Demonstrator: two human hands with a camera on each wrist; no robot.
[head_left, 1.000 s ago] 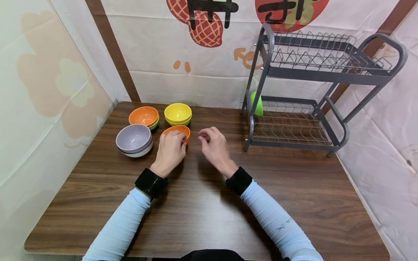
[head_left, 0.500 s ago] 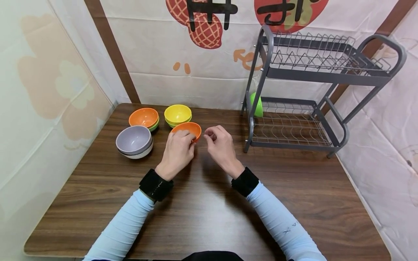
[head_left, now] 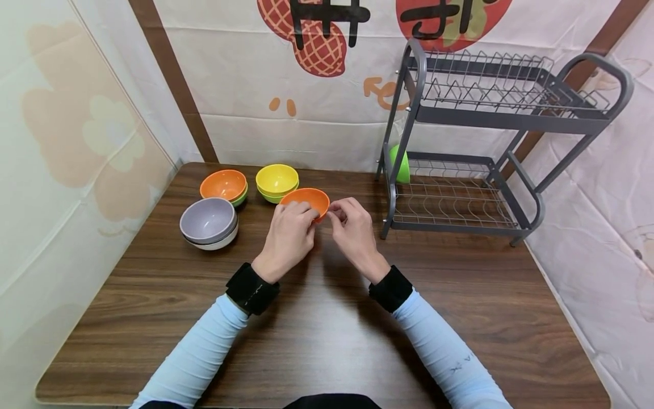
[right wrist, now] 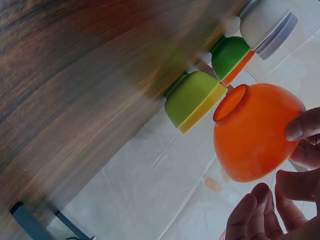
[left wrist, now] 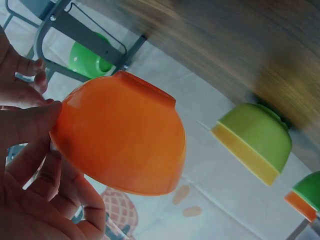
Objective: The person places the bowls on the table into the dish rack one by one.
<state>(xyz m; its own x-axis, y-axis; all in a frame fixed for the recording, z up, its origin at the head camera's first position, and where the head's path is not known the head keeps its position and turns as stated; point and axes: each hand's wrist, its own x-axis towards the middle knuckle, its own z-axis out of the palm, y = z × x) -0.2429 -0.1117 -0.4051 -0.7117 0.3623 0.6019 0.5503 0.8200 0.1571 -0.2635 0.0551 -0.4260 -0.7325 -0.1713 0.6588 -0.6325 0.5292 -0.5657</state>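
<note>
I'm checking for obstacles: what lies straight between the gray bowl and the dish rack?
In the head view, the left hand, the orange bowl it holds, and the right hand.

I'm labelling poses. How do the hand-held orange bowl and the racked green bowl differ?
The left hand holds the orange bowl above the table; the green bowl sits in the rack's lower tier. The orange bowl opens upward, while the green bowl is tipped sideways. Both are round.

Glossy plastic is seen in the central orange bowl [head_left: 306, 196], grained wood in the tabletop [head_left: 317, 335], metal in the upper-right dish rack [head_left: 511, 120].
</note>
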